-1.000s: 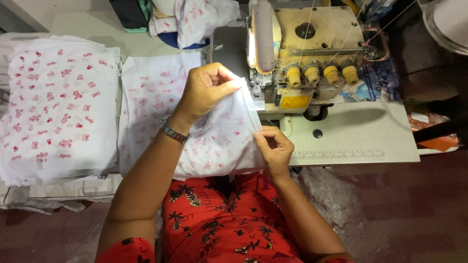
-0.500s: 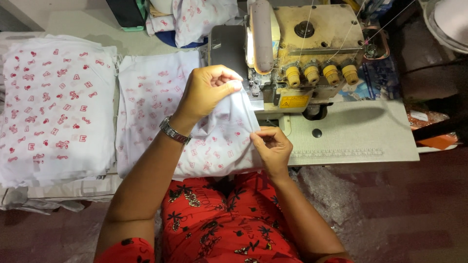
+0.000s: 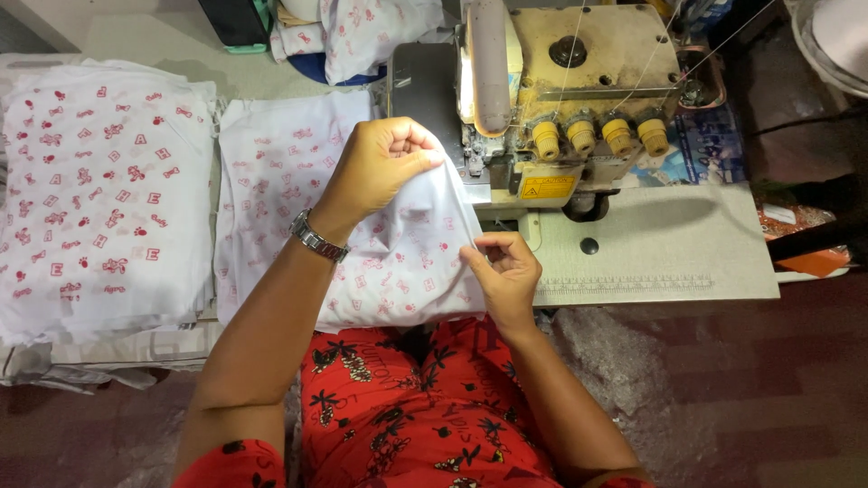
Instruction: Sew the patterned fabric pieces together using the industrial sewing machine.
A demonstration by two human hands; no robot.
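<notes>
Raised slightly since a moment ago, the left hand (image 3: pixel 384 167) bunches the printed white fabric piece (image 3: pixel 407 262) beside the overlock sewing machine (image 3: pixel 561 99), centre frame.
Fingers of the right hand (image 3: pixel 502 271) pinch its edge; thin, limp and light, it looks best held by the hem.

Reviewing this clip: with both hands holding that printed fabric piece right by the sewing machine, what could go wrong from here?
1. The left hand grips the fabric piece close to the sewing machine; fingers could stray near its working parts.
2. The right hand pinches only the edge, so the layers may slip out of line.
3. Loose fabric might drag the pile lying beside it.
</notes>
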